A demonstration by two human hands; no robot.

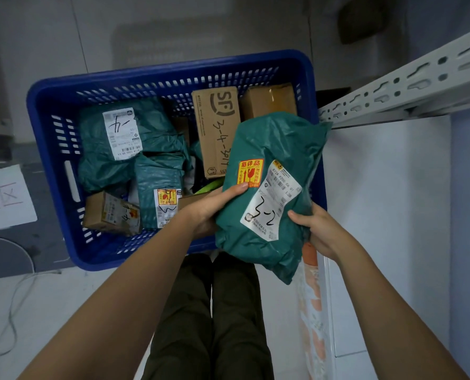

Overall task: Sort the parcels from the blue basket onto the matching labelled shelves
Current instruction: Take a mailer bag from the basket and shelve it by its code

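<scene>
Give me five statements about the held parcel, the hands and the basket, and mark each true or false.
1. Both hands hold one green parcel. True: the left hand and right hand grip its near end.
2. The held parcel's white label has "3-2" handwritten on it. True.
3. The blue basket is empty. False: green bags and cardboard boxes remain inside.
4. The SF cardboard box is in the right hand. False: it lies in the basket.
5. The held parcel carries no warning sticker. False: an orange and yellow fragile sticker sits beside the left thumb.
</scene>
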